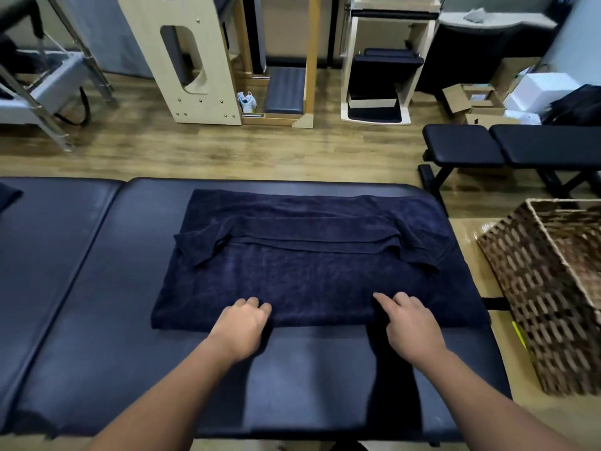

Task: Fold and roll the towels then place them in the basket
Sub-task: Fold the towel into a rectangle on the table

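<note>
Nearest, both forearms reach in over the padded table (97, 320). Left hand (242, 323) sits on the near edge of the navy towel (309, 278), fingers curled down onto the cloth; can't tell if it actually pinches the edge or just presses. Right hand (411, 323) also at the near edge, index finger stretched out flat on the cloth, other fingers curled, grip likewise unclear.

Towel lies spread across the table's middle, folded over once from the far side; the folded flap is uneven, corners drooping at both ends, wrinkled ridge along the far part. Not rolled yet, so early in the task.

Risks, as I judge them: rolling or folding from the near edge with that crooked flap would trap the wrinkles and give a lopsided, cone-shaped roll. Hands are close together near the centre, so the outer ends may lag and splay. Table surface looks slick, towel could slide away instead of folding.

Wicker basket (553, 288) stands to the right, beside the table, towel well apart from it. A loose roll could unravel on the carry over. Further off, a black bench (507, 144) on the wood floor.
</note>
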{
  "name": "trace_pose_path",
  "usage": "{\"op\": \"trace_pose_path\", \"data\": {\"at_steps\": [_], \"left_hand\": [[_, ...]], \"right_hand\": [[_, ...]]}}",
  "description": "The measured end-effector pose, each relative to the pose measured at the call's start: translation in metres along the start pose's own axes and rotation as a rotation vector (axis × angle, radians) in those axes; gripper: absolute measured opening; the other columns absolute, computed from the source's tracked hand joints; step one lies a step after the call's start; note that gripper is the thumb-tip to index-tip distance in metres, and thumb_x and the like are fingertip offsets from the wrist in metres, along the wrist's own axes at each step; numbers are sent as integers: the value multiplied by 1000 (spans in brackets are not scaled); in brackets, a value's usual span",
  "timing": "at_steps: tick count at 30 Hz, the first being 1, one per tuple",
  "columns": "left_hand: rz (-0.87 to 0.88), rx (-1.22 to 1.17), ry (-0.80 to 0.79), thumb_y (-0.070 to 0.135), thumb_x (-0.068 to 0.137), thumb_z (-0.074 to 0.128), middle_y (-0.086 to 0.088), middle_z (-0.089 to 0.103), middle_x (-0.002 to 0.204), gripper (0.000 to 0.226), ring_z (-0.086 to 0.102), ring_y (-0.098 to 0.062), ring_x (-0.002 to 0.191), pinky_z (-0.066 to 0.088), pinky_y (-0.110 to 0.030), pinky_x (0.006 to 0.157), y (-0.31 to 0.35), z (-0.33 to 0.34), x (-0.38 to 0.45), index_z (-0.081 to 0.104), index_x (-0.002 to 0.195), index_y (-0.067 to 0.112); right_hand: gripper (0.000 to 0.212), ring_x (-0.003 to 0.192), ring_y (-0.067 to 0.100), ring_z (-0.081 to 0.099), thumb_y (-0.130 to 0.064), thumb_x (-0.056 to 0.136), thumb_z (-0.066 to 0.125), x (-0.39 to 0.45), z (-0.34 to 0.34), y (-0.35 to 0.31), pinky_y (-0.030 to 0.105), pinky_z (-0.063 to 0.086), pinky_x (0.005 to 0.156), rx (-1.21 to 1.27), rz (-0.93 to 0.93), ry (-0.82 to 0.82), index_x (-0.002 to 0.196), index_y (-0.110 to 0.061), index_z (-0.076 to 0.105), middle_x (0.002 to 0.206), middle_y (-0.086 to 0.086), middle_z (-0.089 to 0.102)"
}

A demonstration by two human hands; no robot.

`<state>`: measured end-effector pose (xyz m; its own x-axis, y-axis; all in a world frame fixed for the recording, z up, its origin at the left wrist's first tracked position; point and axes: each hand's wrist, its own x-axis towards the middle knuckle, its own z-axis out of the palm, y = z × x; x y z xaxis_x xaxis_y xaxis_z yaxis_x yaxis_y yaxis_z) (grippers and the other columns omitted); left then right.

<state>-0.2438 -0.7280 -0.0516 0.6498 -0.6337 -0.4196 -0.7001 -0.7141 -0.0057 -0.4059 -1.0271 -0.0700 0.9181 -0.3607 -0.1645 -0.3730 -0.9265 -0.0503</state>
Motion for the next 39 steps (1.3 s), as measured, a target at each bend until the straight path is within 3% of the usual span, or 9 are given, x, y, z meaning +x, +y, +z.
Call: {"op": "trace_pose_path", "data": {"at_steps": [6,12,18,22,27,32,34,36,39], "left_hand": [[0,-26,4,7,86,49,-7,53,114,33,55,-29,102,46,-38,77,5,21,-48,50,118,15],[39,-36,-36,11,87,49,-8,54,113,28,56,-31,101,44,-39,77,10,34,-86,49,116,15],[85,-103,-69,25,84,51,-3,55,112,32,56,-29,106,45,-41,81,4,32,-96,52,115,19],[24,-116,-3,36,91,46,0,54,119,32,54,-26,114,42,-43,89,-9,23,-83,51,119,22],[-225,-148,33,24,98,40,-7,53,129,68,60,-32,107,49,-45,85,-31,7,-52,8,158,21],[-470,-316,71,10,94,41,-2,61,82,90,57,-21,66,47,-36,59,-44,-2,-18,-23,157,17],[-560,-372,65,11,95,42,-6,62,87,86,58,-24,70,46,-37,59,-52,-3,-4,-17,158,15],[-606,-352,71,11,96,40,-10,65,94,67,59,-26,72,45,-37,58,-60,-4,8,10,156,8],[-624,-331,163,7,96,39,-11,65,81,12,57,-29,63,49,-37,55,-71,-9,24,47,104,6]], "right_hand": [[72,91,21,52,-8,84,56,-50,3,-14,30,41,68,4,30,-117,150,-32,45,103,-4,51],[70,105,19,52,-14,86,51,-91,3,-27,32,46,80,24,77,-172,151,-37,38,111,-7,50],[70,108,17,51,-23,79,53,-97,-2,-27,33,47,86,108,121,-211,147,-38,45,105,-12,49],[51,110,19,54,-28,86,59,-78,-11,-22,34,50,82,233,173,-134,137,-27,57,113,-7,55],[56,79,24,60,-20,86,73,-42,-20,-15,32,45,56,193,178,84,139,-18,55,132,3,43],[83,63,22,53,-11,88,59,2,-26,-3,29,37,48,77,343,-4,153,-33,13,160,8,10],[79,69,24,54,-14,90,57,14,-27,6,31,40,53,14,395,-44,153,-32,13,158,10,20],[67,86,31,59,-18,91,58,23,-28,15,38,48,65,-91,368,-12,150,-26,28,145,12,43],[41,79,43,59,-9,80,71,40,-26,28,44,43,62,-131,300,119,120,-9,60,100,20,65]]}}
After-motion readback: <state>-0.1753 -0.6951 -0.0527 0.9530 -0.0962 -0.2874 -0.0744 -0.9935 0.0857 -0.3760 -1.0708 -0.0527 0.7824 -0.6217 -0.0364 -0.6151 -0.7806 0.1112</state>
